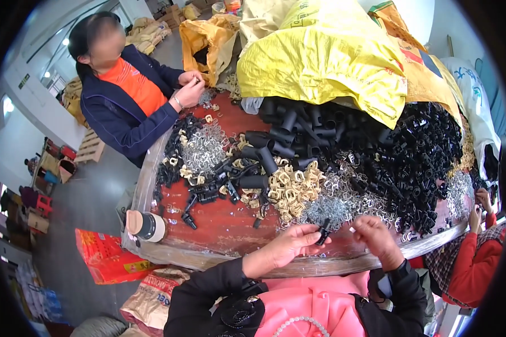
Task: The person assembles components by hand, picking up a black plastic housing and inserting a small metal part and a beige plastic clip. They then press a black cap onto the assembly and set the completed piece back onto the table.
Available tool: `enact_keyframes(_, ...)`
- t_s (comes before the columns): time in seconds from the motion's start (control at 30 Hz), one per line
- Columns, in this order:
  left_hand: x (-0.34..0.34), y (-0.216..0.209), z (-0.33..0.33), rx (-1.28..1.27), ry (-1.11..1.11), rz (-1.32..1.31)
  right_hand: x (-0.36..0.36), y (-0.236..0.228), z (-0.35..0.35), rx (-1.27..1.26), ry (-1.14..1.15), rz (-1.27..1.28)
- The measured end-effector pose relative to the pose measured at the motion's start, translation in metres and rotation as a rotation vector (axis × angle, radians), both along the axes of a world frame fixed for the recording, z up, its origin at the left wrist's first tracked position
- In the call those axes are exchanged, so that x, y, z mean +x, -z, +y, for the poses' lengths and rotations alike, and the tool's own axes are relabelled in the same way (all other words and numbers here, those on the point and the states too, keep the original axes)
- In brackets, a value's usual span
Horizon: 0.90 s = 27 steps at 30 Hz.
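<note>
left hand (pixel 289 246) clamped on black fitting (pixel 323 232), right hand (pixel 378 238) on pale bit (pixel 352 229), yellow sack (pixel 320 70) over black tubes (pixel 289 120)

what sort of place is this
Probably a hand-assembly workshop: black parts and beige pieces lie heaped on a red table, a bulky yellow sack overhangs them, and a co-worker is at the table's edge.

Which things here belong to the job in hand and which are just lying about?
Likely the job:
- black fitting in the left hand
- tan clips
- silvery metal pieces
- black tubes

Seemingly just lying about:
- lidded cup
- red bag
- printed sack
- wooden pallet
</note>
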<state>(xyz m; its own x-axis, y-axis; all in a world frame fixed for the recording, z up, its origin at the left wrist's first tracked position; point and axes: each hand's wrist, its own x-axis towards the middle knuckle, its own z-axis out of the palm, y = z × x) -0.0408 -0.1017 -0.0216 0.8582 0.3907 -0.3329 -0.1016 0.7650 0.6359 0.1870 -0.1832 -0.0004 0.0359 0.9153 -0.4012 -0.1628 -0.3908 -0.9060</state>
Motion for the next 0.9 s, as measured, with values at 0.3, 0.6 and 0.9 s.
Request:
enact_keyframes(0.3,0.006,-0.004,-0.008,-0.053,0.119,-0.195,-0.032,0.006,-0.002,-0.044,-0.255,0.36)
enact_keyframes(0.6,0.007,0.009,-0.011,-0.088,0.139,-0.254,-0.037,-0.003,-0.003,-0.016,-0.265,0.182)
enact_keyframes(0.9,0.008,0.004,-0.006,-0.122,0.069,-0.237,-0.04,0.003,0.002,0.047,-0.066,0.347)
